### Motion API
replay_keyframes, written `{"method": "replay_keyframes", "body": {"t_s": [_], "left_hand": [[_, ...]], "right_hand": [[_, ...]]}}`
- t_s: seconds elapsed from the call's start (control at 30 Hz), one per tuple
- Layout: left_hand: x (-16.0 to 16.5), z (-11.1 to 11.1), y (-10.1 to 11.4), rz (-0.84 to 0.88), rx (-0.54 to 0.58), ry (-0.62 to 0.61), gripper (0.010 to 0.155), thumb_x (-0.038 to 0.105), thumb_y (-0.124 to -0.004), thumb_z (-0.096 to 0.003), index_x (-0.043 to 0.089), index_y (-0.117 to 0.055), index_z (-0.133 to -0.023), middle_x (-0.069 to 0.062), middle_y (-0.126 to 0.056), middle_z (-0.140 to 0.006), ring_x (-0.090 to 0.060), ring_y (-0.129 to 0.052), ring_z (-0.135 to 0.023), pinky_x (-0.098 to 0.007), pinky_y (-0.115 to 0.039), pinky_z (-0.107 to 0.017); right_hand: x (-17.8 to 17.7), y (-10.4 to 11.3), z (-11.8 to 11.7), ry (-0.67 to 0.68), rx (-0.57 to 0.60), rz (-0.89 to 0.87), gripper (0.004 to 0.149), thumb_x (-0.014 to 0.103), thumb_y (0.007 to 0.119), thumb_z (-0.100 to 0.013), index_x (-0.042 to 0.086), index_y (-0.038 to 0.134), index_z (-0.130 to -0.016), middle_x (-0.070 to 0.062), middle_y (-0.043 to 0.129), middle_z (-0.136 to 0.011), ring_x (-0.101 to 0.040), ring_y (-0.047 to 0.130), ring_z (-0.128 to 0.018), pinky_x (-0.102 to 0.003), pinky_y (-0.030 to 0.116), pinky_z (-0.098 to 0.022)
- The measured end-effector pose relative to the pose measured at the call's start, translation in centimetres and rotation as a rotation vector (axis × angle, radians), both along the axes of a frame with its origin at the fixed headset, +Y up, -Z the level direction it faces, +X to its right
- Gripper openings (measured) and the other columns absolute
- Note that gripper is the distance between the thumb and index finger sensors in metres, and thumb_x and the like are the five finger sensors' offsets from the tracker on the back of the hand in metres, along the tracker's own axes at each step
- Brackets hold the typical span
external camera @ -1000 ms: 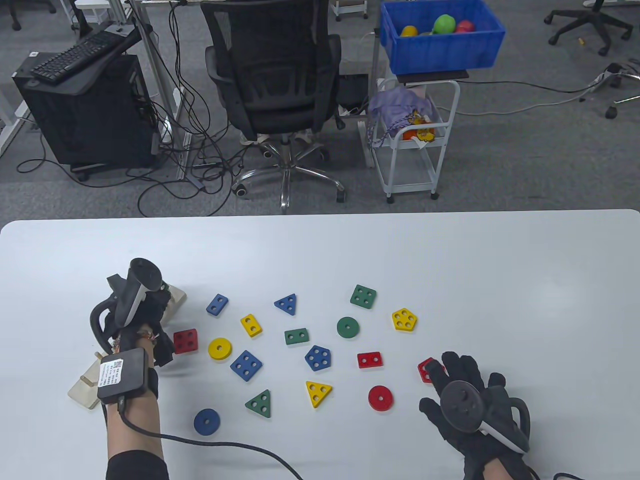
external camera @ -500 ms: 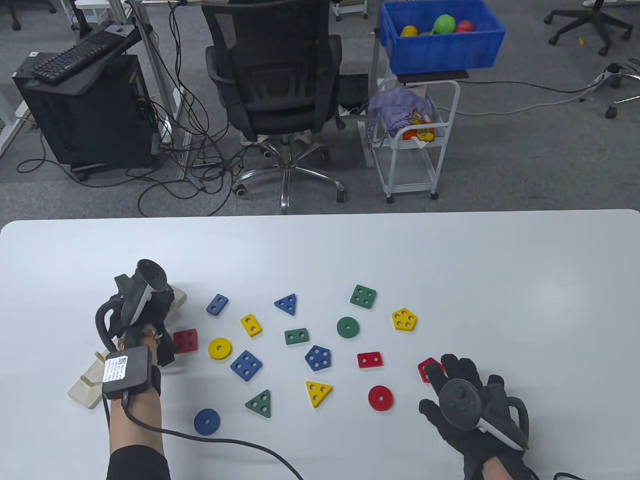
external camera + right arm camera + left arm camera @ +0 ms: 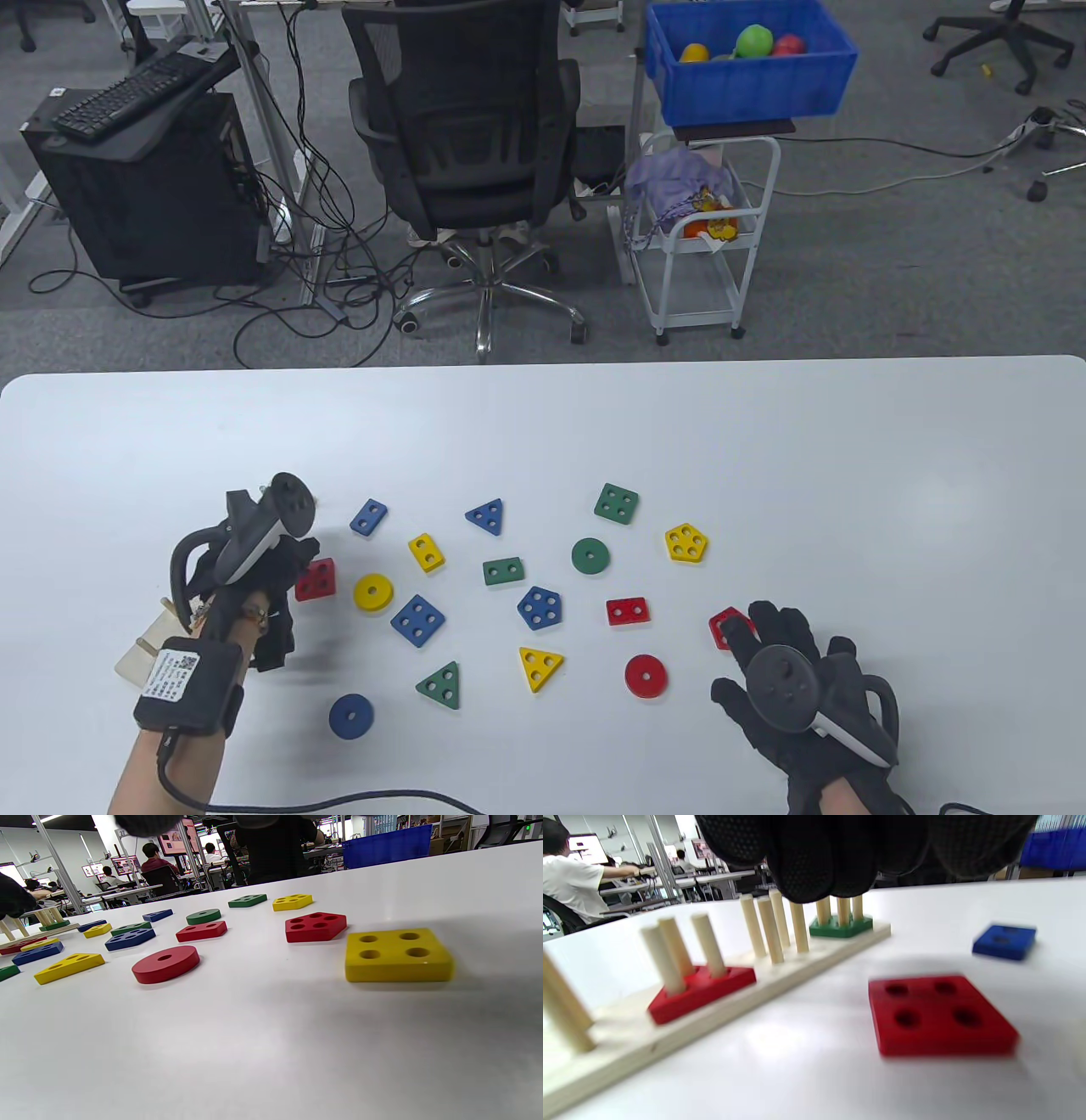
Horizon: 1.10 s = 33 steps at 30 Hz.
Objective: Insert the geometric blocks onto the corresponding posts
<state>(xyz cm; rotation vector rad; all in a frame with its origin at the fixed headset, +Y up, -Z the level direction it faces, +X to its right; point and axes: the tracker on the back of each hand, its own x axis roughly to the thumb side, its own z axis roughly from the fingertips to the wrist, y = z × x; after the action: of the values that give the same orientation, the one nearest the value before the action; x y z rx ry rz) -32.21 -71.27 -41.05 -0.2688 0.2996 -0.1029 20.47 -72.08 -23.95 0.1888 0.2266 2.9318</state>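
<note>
The wooden peg board (image 3: 140, 652) lies at the left, mostly hidden under my left hand (image 3: 284, 590). In the left wrist view the board (image 3: 806, 957) carries a red triangle (image 3: 702, 991) on three pegs and a green block (image 3: 841, 927) on the far pegs; the four pegs (image 3: 772, 925) between are bare. My left hand holds nothing and hovers just left of the red four-hole square (image 3: 316, 580), which also shows in the left wrist view (image 3: 939, 1014). My right hand (image 3: 780, 654) rests flat and spread, partly over the red pentagon (image 3: 723, 626). A yellow four-hole square (image 3: 396, 955) lies under it.
Several loose blocks lie across the middle: a yellow disc (image 3: 372, 592), a blue square (image 3: 417, 621), a blue rectangle (image 3: 368, 516), a green triangle (image 3: 440, 684), a blue disc (image 3: 350, 716), a red disc (image 3: 646, 676). A cable (image 3: 356, 798) runs along the near edge.
My left hand has moved right and nearer, from over the board's far end to beside the red square; its forearm has swung left. My right hand has not moved.
</note>
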Motion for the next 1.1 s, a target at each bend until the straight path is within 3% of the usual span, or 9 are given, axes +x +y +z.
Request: {"method": "replay_keyframes", "body": {"t_s": [0.13,0.3,0.5,0.73,0.87,1.0,1.1], "left_hand": [[0.9,0.5,-1.8,-0.095,-0.093,0.054,0.064,0.060,-0.075,-0.0448,0.034,-0.067,-0.103,0.003,-0.079,-0.107,-0.022,-0.086,-0.092,-0.048,-0.068,-0.072],[2.4,0.6,-3.6,-0.216,-0.114,0.008,0.071,0.069,-0.069,-0.0410,0.036,-0.064,-0.104,0.004,-0.078,-0.109,-0.023,-0.083,-0.096,-0.049,-0.065,-0.075],[3.5,0.7,-4.1,-0.241,-0.133,0.002,0.069,0.059,-0.076,-0.0440,0.035,-0.060,-0.106,0.002,-0.078,-0.108,-0.023,-0.084,-0.095,-0.049,-0.066,-0.075],[2.6,1.5,-4.2,-0.120,-0.028,-0.013,0.072,0.053,-0.086,-0.0419,0.027,-0.060,-0.104,-0.003,-0.079,-0.105,-0.025,-0.089,-0.090,-0.048,-0.071,-0.071],[1.7,2.0,-3.1,-0.063,0.053,-0.030,0.072,0.053,-0.085,-0.0418,0.027,-0.060,-0.104,-0.002,-0.078,-0.105,-0.024,-0.089,-0.090,-0.048,-0.071,-0.071],[-0.1,2.5,-1.0,0.204,0.112,-0.047,0.072,0.051,-0.084,-0.0436,0.028,-0.056,-0.105,-0.001,-0.073,-0.109,-0.023,-0.084,-0.095,-0.049,-0.068,-0.074],[-1.8,2.8,0.8,0.282,0.151,-0.023,0.072,0.050,-0.083,-0.0444,0.029,-0.054,-0.106,0.000,-0.069,-0.111,-0.022,-0.081,-0.098,-0.049,-0.066,-0.076]], "right_hand": [[-0.1,-0.1,0.0,0.009,0.005,-0.005,0.068,0.054,0.058,-0.051,0.020,0.038,-0.107,-0.021,0.030,-0.113,-0.051,0.033,-0.103,-0.081,0.029,-0.062],[-0.2,-0.2,0.1,0.013,0.000,0.001,0.068,0.053,0.057,-0.052,0.020,0.039,-0.107,-0.021,0.030,-0.113,-0.051,0.033,-0.103,-0.081,0.029,-0.062],[-0.2,-0.2,0.1,0.015,-0.005,-0.005,0.067,0.053,0.058,-0.052,0.020,0.039,-0.107,-0.021,0.031,-0.113,-0.051,0.034,-0.103,-0.081,0.030,-0.062],[-0.1,-0.1,0.1,0.019,0.015,-0.012,0.067,0.053,0.058,-0.051,0.020,0.040,-0.107,-0.021,0.032,-0.113,-0.051,0.036,-0.103,-0.081,0.032,-0.063],[0.0,0.0,0.1,0.014,0.022,-0.014,0.067,0.053,0.058,-0.052,0.020,0.040,-0.107,-0.021,0.032,-0.113,-0.051,0.036,-0.103,-0.081,0.031,-0.063],[0.0,0.0,0.2,0.010,0.020,-0.011,0.067,0.053,0.058,-0.052,0.019,0.040,-0.107,-0.021,0.032,-0.113,-0.051,0.036,-0.103,-0.081,0.031,-0.062],[0.1,0.1,0.2,0.007,0.025,-0.014,0.067,0.053,0.058,-0.052,0.019,0.040,-0.107,-0.021,0.032,-0.113,-0.051,0.036,-0.103,-0.081,0.031,-0.062]]}}
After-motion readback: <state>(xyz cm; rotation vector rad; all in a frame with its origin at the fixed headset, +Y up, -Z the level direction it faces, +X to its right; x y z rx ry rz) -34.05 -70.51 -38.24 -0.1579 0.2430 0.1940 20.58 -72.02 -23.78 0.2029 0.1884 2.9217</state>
